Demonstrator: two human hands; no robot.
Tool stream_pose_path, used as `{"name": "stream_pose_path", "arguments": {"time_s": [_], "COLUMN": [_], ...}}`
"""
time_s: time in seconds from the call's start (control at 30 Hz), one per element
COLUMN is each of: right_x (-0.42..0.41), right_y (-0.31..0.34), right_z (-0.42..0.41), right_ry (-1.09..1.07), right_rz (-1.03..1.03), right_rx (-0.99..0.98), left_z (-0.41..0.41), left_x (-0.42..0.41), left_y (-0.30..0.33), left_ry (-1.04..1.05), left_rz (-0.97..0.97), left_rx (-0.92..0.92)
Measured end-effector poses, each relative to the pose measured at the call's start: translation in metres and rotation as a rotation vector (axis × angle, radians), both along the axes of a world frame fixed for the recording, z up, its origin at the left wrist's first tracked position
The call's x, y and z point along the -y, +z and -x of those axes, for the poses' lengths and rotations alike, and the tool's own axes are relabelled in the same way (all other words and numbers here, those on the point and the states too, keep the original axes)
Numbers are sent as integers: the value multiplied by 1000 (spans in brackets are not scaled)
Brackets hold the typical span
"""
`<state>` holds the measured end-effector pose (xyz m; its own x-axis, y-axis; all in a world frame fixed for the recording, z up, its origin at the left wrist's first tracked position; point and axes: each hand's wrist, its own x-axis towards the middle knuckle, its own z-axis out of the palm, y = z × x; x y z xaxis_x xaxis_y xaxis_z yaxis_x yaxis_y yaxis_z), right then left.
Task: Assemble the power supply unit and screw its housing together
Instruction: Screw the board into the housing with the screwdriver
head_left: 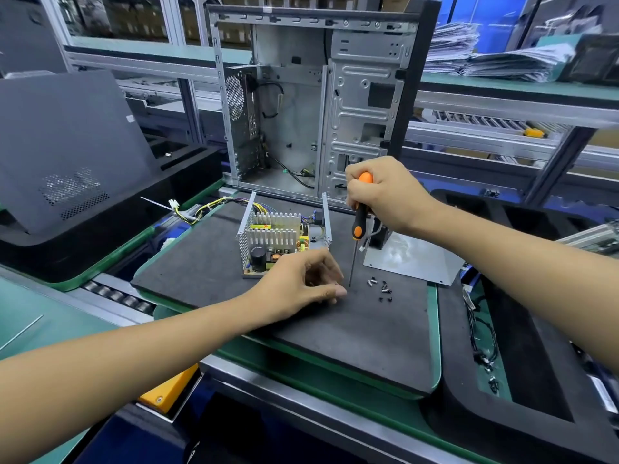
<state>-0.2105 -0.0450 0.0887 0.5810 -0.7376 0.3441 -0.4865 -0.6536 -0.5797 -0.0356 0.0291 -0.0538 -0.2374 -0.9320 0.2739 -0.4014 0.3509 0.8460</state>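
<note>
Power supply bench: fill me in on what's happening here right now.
A person is partway through assembling a power supply on a dark foam mat. The right hand grips an orange-and-black screwdriver upright, tip down at the mat. The left hand pinches at something small beside the tip, probably a screw. Loose screws lie nearby. The housing is open; its metal cover sits apart on the right.

We see both bare forearms reaching forward. The right hand (pixel 385 192) is fisted, thumb side up; the left hand (pixel 301 289), lower and just beside it, pinches thumb against curled fingers.
</note>
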Motion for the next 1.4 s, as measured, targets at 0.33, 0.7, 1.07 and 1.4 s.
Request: {"name": "stream_pose_path", "arguments": {"time_s": [0.33, 0.7, 1.07, 1.4], "right_x": [4, 7, 10, 7], "right_y": [-5, -5, -8, -5], "right_z": [-13, -18, -19, -14], "right_ry": [67, 103, 177, 325], "right_rz": [-34, 30, 44, 83], "right_rx": [51, 63, 93, 131], "left_z": [-2, -4, -1, -5], "left_x": [3, 3, 6, 5], "left_y": [-1, 1, 0, 2], "left_ry": [8, 28, 44, 38], "left_rz": [-130, -190, -210, -168], "left_rx": [-188, -223, -226, -213]}}
